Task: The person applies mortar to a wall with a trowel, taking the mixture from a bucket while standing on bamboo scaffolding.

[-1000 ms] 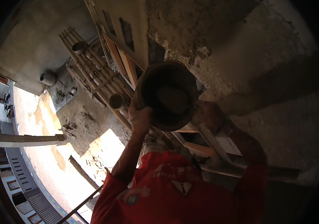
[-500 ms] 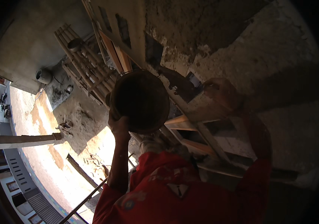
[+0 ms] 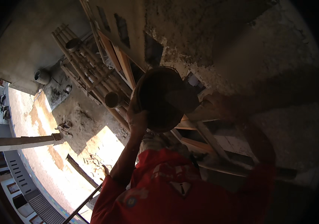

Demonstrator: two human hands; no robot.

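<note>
A dark round bucket (image 3: 154, 108) is tilted with its mouth towards me, in front of my chest. My left hand (image 3: 138, 121) grips its left side near the rim, thumb up along the wall. My right hand (image 3: 221, 104), in deep shade, is closed at the bucket's right side. From it the flat blade of a trowel (image 3: 183, 100) reaches across the bucket's mouth; the handle is hidden in the fist. What lies inside the bucket is too dark to make out.
A rough wall (image 3: 219, 48) with dark, patchy plaster rises ahead and to the right. Bamboo poles (image 3: 88, 67) form a platform at left, with a small container (image 3: 73, 44) and another pail (image 3: 111, 100) on it. Wooden frames (image 3: 200, 138) stand below the wall. Another bucket (image 3: 42, 76) sits farther off.
The bucket and my left hand have moved right, towards my right hand. The trowel blade has come from in front of the wall to the bucket's mouth. A pail on the poles has come into view.
</note>
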